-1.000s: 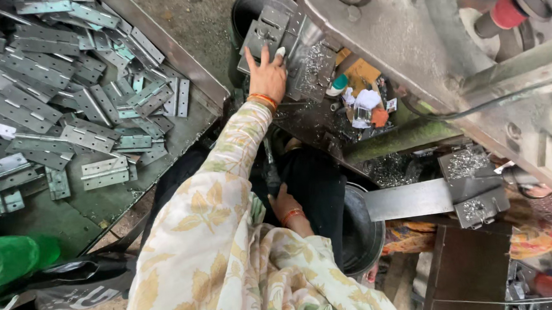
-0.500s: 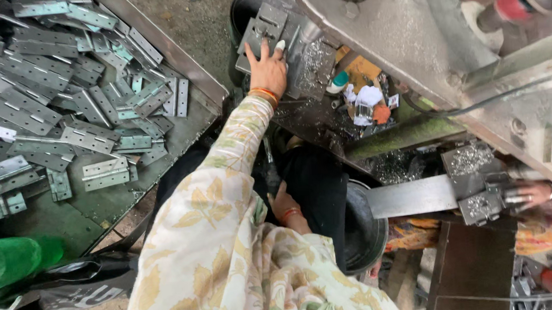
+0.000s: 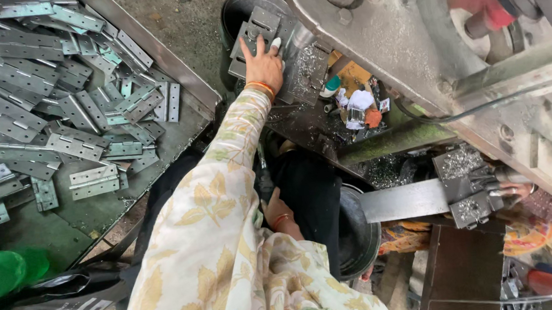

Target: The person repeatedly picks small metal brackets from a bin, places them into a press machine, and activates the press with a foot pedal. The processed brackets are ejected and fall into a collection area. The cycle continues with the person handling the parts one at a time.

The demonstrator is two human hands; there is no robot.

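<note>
Steel hinge plates [image 3: 253,38] lie stacked in a black tub [image 3: 232,11] beside the machine; the left hand [image 3: 263,63] rests on them, fingers spread. The right hand [image 3: 278,213] lies in the lap, its fingers hidden. More hinges [image 3: 63,117] cover the tray's far corner.

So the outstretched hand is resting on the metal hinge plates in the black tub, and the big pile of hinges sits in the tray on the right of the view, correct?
Not quite: the head view shows the pile of hinges in the tray on the left, not the right. The outstretched hand does rest on the hinge plates in the black tub.
</note>
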